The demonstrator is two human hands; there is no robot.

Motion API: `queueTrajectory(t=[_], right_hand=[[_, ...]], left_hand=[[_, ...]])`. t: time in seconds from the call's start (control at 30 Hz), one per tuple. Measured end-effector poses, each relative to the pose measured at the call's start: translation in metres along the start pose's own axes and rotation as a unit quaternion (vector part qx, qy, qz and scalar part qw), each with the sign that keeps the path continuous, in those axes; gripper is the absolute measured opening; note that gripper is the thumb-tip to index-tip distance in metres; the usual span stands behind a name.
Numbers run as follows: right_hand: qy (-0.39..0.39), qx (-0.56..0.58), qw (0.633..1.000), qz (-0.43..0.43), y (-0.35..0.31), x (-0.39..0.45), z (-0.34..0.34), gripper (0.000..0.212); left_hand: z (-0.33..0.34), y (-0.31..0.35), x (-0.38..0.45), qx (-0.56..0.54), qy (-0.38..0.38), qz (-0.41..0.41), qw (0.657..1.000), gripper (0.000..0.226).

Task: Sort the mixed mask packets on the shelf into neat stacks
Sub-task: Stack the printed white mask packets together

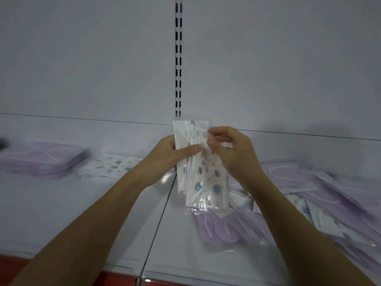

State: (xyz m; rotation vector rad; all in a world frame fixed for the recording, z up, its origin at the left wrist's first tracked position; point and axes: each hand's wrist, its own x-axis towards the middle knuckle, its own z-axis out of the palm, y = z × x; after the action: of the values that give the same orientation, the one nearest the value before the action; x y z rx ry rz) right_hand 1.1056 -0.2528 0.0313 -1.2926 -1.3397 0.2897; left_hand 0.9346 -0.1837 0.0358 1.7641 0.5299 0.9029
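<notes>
Holding a fanned bunch of printed mask packets (198,170) upright above the shelf (103,213), the left hand (169,155) clamps them while the right hand (228,149) pinches one; slick wrappers could slip loose.

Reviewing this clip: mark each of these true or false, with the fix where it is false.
1. Both hands hold a bunch of patterned packets upright above the shelf. True.
2. The left hand is empty. False: it grips the bunch's left edge.
3. A purple stack lies on the shelf to the left. True.
4. The right side is already sorted. False: a mixed pile of purple and patterned packets lies there.
5. The right hand rests on the shelf. False: it pinches the held bunch.
</notes>
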Motion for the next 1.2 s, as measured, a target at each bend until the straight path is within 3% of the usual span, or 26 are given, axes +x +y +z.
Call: queueTrajectory(t=[0.07, 0.17, 0.23, 0.3, 0.43, 0.53, 0.67, 0.77, 0.8, 0.9, 1.0, 1.2], right_hand=[[0.022, -0.107, 0.994, 0.011, 0.005, -0.001, 0.006, 0.056], [-0.004, 0.04, 0.993, 0.108, 0.002, -0.006, 0.012, 0.084], [0.021, 0.142, 0.984, 0.105, 0.001, -0.005, 0.009, 0.079], [0.056, 0.144, 0.987, 0.035, -0.005, -0.004, 0.003, 0.069], [0.026, 0.137, 0.988, -0.07, -0.016, -0.006, 0.001, 0.062], [-0.054, 0.095, 0.992, -0.056, -0.019, -0.009, 0.006, 0.05], [-0.016, 0.104, 0.99, 0.099, -0.011, 0.002, -0.002, 0.031], [-0.12, -0.082, 0.98, 0.139, 0.005, 0.005, -0.013, 0.021], [-0.186, -0.19, 0.956, 0.126, 0.009, 0.001, -0.013, 0.018], [-0.313, -0.402, 0.851, 0.127, 0.018, -0.01, -0.002, 0.067], [-0.285, -0.403, 0.86, 0.129, 0.019, -0.01, 0.008, 0.074], [-0.173, -0.321, 0.915, 0.171, 0.027, -0.002, -0.007, 0.024]], left_hand=[[0.004, -0.002, 0.0, 0.049, -0.002, 0.014, 0.999, 0.02], [0.0, -0.007, 0.001, 0.099, 0.004, 0.045, 0.994, 0.041], [-0.002, -0.004, 0.0, 0.108, 0.013, 0.097, 0.989, 0.078], [-0.001, 0.003, -0.001, 0.093, 0.028, 0.132, 0.986, 0.105], [-0.002, 0.011, -0.001, 0.095, 0.058, 0.145, 0.983, 0.126], [-0.009, 0.002, -0.004, 0.102, 0.049, 0.116, 0.987, 0.123], [-0.023, -0.01, 0.0, 0.111, 0.077, 0.074, 0.988, 0.098], [-0.039, -0.01, 0.003, 0.114, 0.154, 0.093, 0.977, 0.081], [-0.045, -0.009, 0.003, 0.116, 0.184, 0.102, 0.971, 0.076], [-0.057, -0.009, 0.002, 0.111, 0.231, 0.118, 0.959, 0.067], [-0.058, -0.013, 0.003, 0.138, 0.226, 0.115, 0.958, 0.065], [-0.056, -0.014, 0.001, 0.138, 0.218, 0.109, 0.96, 0.062]])
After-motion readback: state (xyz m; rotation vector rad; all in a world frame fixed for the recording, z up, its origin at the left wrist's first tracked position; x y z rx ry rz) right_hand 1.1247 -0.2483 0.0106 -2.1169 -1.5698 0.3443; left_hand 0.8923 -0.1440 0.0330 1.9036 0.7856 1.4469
